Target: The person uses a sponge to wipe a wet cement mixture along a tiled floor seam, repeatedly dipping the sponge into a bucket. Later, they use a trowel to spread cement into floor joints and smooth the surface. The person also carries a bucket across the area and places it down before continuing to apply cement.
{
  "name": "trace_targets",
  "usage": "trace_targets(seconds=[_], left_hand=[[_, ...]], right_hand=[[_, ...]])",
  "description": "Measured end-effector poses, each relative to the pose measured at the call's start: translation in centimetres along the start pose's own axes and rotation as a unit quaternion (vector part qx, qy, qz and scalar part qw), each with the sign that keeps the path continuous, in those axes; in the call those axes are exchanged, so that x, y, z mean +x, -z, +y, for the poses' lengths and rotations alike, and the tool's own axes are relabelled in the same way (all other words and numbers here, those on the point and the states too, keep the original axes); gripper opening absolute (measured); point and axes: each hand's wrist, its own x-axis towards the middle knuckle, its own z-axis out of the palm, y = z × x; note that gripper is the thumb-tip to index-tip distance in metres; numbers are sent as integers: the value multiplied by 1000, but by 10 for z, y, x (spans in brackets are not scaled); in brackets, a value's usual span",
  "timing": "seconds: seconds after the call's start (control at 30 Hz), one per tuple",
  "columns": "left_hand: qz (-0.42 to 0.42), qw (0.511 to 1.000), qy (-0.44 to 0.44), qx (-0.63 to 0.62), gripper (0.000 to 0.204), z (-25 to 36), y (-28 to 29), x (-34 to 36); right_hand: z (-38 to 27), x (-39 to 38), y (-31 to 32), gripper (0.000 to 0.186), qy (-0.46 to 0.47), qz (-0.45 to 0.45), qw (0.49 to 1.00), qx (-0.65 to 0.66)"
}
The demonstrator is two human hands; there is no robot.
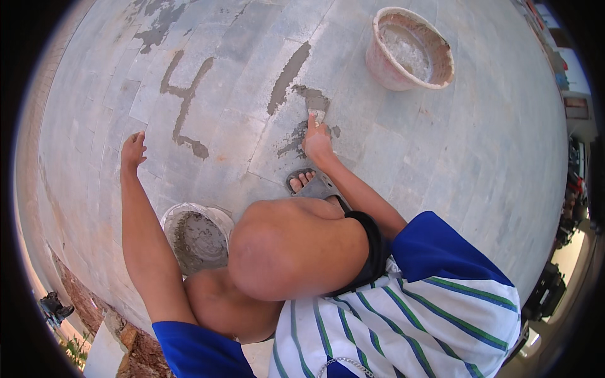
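My right hand (318,145) grips a putty knife (317,114), index finger stretched along it. Its blade rests on the grey paving in a smear of wet mortar (313,96). More mortar (292,143) is smudged on the paving beside that hand. Out to the left, my left hand (133,150) hangs above the paving with loosely bent fingers, holding nothing. A white bucket (225,222) of grey mortar (198,239) stands near my left knee, partly hidden by my legs.
A pinkish tub (382,66) with a crusted inside stands at the far right. Mortar strips (288,77) and a branching mortar line (183,104) mark the paving (466,157). My sandalled foot (305,181) is close below my right hand. Broken reddish ground (79,290) edges the lower left.
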Motion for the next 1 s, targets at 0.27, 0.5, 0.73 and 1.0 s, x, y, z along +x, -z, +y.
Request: trace_targets(seconds=[0.27,0.5,0.73,1.0], left_hand=[[-6,1000,2,-4,52,8,-2,-3],[-7,1000,-4,7,51,9,3,-5],[0,1000,-11,-3,48,12,3,-15],[1,1000,-24,13,46,18,4,-17]], right_hand=[[25,5,9,77,-6,2,999,-33],[20,-6,33,68,19,-6,1000,-17],[20,3,70,59,63,-87,987,-118],[-35,137,124,36,275,-125,926,-228]])
